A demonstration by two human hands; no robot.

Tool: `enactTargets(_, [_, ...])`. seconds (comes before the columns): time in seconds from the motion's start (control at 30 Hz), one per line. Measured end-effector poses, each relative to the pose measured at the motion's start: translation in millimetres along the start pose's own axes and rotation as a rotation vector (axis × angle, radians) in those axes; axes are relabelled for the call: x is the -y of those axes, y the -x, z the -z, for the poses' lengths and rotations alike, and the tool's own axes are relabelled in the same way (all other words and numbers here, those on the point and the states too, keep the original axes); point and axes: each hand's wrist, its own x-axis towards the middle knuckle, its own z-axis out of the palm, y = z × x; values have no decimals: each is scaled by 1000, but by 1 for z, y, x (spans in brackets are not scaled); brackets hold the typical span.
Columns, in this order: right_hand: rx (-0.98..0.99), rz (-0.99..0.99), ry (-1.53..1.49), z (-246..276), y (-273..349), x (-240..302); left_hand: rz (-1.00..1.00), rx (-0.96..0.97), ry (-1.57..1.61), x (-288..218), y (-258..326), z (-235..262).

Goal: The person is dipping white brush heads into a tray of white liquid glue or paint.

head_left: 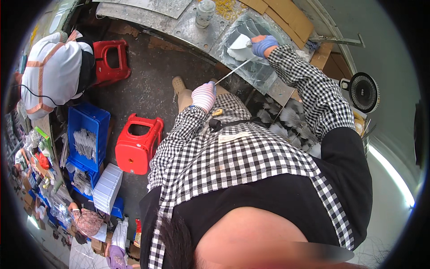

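White feather [238, 47] sits pinched under the gloved right hand [263, 45] on the metal sheet [251, 67], left hand [204, 95] closed round a thin rod [234, 70] reaching toward it — best keep that rod steady and low.

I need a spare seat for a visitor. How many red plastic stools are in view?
2. One red stool stands on the floor beside the blue crate, left of the person's knees. The other red stool is farther off, next to the seated co-worker in white. Others may be hidden.
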Motion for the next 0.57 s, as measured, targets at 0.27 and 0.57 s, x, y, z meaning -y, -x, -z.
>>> enactTargets(0.27, [6, 23, 177, -10, 26, -63, 26, 72, -11, -3, 5, 11])
enactTargets(0.57, [-202, 231, 31, 23, -24, 77, 107, -34, -30, 31, 33, 36])
